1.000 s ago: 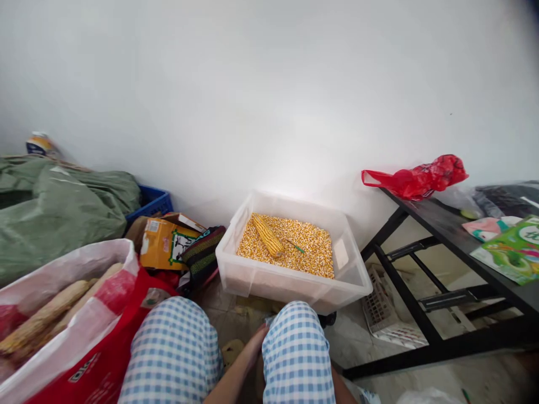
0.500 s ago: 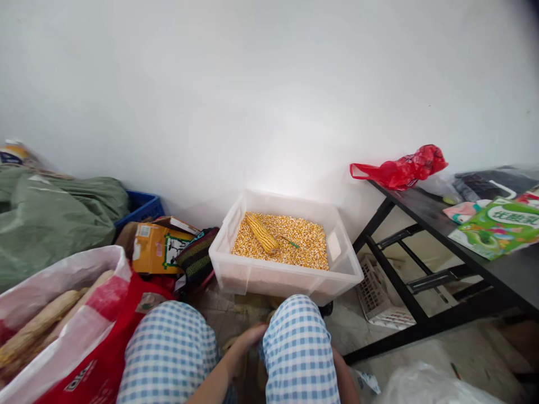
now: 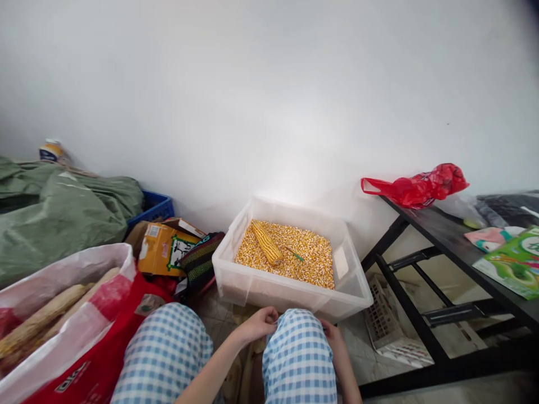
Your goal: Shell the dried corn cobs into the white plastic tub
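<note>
My left hand (image 3: 264, 324) is at the inner side of my right knee, its fingers pinched on the cloth of the blue-and-white checked trouser leg (image 3: 300, 353). On the outer side of the same knee is my right hand (image 3: 333, 334), fingers curled against the cloth and partly hidden by it. Just beyond the knees stands a clear plastic bin (image 3: 290, 292) holding loose corn kernels (image 3: 311, 247). A whole ear of corn (image 3: 267, 243) lies on the kernels, with a thin tool with a green end (image 3: 297, 256) beside it.
At left, a red and white bag (image 3: 101, 331) holds corn cobs (image 3: 46, 314). Behind it are a yellow box (image 3: 158, 249), a blue crate (image 3: 158, 207) and a green cover (image 3: 80, 219). A black table (image 3: 446, 227) with a red plastic bag (image 3: 421, 188) stands right, a white basket (image 3: 383, 314) beneath.
Both hands have risen from lower beside the right leg to the knee, and the fingers now show at the cloth. The view has shifted slightly; the corn stays put.
</note>
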A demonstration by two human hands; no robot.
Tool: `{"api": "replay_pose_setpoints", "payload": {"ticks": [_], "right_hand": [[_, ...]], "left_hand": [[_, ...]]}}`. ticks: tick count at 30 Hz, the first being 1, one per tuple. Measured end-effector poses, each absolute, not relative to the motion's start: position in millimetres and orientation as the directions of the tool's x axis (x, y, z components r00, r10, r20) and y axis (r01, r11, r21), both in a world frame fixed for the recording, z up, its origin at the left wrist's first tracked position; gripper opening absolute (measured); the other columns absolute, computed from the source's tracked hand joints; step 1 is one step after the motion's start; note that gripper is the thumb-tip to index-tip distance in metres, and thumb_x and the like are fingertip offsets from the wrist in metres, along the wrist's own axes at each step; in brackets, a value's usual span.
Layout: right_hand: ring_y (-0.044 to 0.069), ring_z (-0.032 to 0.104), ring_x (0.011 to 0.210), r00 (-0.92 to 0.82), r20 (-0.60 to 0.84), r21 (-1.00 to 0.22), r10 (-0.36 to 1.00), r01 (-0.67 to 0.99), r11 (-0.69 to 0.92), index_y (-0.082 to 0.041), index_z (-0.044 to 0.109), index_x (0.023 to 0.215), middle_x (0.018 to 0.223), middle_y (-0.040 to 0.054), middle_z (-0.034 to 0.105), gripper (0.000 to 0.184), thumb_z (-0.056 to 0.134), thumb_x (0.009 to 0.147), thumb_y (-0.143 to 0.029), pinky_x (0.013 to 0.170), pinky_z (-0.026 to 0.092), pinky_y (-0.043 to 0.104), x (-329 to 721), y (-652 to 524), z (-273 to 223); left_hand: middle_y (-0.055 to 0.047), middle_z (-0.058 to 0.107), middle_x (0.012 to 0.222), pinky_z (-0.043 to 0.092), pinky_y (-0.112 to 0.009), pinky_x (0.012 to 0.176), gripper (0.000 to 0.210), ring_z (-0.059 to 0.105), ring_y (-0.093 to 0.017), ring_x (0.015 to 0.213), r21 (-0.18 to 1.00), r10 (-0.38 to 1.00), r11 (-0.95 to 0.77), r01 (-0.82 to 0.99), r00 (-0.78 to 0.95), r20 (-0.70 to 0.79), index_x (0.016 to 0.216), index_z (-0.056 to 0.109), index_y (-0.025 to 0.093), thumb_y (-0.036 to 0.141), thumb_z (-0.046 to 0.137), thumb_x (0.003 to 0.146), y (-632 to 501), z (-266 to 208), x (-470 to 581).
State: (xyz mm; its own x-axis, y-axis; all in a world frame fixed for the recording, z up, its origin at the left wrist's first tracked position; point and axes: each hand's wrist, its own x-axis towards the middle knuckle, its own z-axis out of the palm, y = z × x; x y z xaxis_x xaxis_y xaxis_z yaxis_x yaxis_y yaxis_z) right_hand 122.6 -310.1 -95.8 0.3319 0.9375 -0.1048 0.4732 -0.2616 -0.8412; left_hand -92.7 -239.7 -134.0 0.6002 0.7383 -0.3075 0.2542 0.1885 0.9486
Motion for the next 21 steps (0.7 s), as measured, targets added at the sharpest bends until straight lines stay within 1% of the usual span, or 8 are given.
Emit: {"api": "replay_pose_setpoints", "payload": {"ticks": [3,6,8,10,13,16,19,21], "right_hand": [[0.026,0.063,0.077,0.288,-0.102,-0.884,0.952,0.412,-0.219,-0.025,0.068,0.085,0.081,0.0043,0.067,0.035,0.047,0.057,-0.027,0.071,0.050,0.036,133.9,-316.6,-108.2],[0.023,0.062,0.081,0.266,-0.060,-0.882,0.962,0.437,-0.176,-0.026,0.065,0.093,0.090,0.0034,0.066,0.038,0.045,0.061,-0.027,0.074,0.049,0.033,144.6,-320.6,-112.5],[0.023,0.062,0.083,0.262,-0.033,-0.849,0.964,0.502,-0.166,-0.026,0.064,0.097,0.092,0.0031,0.066,0.039,0.045,0.062,-0.026,0.074,0.048,0.033,149.2,-320.0,-109.3],[0.024,0.061,0.083,0.263,-0.007,-0.813,0.965,0.559,-0.159,-0.026,0.064,0.098,0.094,0.0034,0.065,0.039,0.043,0.065,-0.025,0.075,0.047,0.033,150.9,-318.5,-102.4],[0.023,0.062,0.081,0.259,0.052,-0.738,0.964,0.660,-0.138,-0.026,0.063,0.099,0.094,0.0044,0.065,0.037,0.041,0.069,-0.026,0.075,0.047,0.033,149.3,-320.9,-90.0],[0.020,0.062,0.080,0.205,0.176,-0.596,0.963,0.801,-0.062,-0.027,0.060,0.105,0.094,0.0038,0.065,0.038,0.039,0.073,-0.024,0.072,0.048,0.030,147.4,-334.8,-82.9],[0.018,0.062,0.073,0.122,0.311,-0.406,0.943,0.914,0.015,-0.026,0.056,0.110,0.090,0.0043,0.066,0.039,0.038,0.076,-0.021,0.065,0.049,0.027,149.9,-359.4,-86.8],[0.018,0.062,0.069,0.067,0.377,-0.314,0.924,0.948,0.059,-0.023,0.055,0.113,0.087,0.0058,0.066,0.039,0.043,0.076,-0.023,0.060,0.049,0.026,152.7,-379.7,-95.4]], "left_hand": [[0.003,0.047,0.057,0.026,-0.019,0.047,0.022,0.041,-0.009,0.052,0.913,0.774,-0.063,0.404,0.597,-0.211,0.078,0.052,0.014,0.025,0.057,0.059,-242.7,-125.1,-89.1],[-0.003,0.057,0.068,0.032,-0.023,0.056,0.019,0.052,-0.016,0.065,0.750,0.846,-0.281,0.598,0.524,-0.100,0.082,0.053,0.016,0.020,0.052,0.064,-242.7,-113.4,-75.7],[-0.007,0.061,0.079,0.034,-0.026,0.063,0.028,0.055,-0.021,0.075,0.636,0.874,-0.324,0.700,0.479,-0.082,0.094,0.051,0.017,0.017,0.049,0.066,-241.8,-105.2,-66.1],[-0.009,0.062,0.082,0.035,-0.029,0.066,0.035,0.056,-0.024,0.078,0.550,0.887,-0.334,0.765,0.452,-0.091,0.104,0.047,0.018,0.017,0.045,0.070,-242.4,-95.6,-59.0],[-0.007,0.063,0.079,0.037,-0.030,0.066,0.040,0.057,-0.023,0.077,0.500,0.876,-0.413,0.762,0.482,-0.012,0.114,0.042,0.021,0.018,0.041,0.074,-250.1,-79.3,-54.5],[-0.004,0.062,0.075,0.038,-0.027,0.063,0.046,0.057,-0.019,0.070,0.412,0.794,-0.592,0.693,0.588,0.154,0.119,0.038,0.025,0.015,0.040,0.073,-267.2,-65.5,-54.9],[-0.002,0.059,0.071,0.039,-0.027,0.061,0.047,0.054,-0.016,0.064,0.215,0.634,-0.772,0.599,0.696,0.336,0.122,0.035,0.023,0.016,0.039,0.076,-287.7,-55.5,-58.6],[0.000,0.056,0.065,0.038,-0.027,0.059,0.045,0.050,-0.014,0.059,0.053,0.451,-0.877,0.478,0.781,0.433,0.123,0.033,0.024,0.018,0.040,0.079,-300.6,-51.1,-63.6]]}}
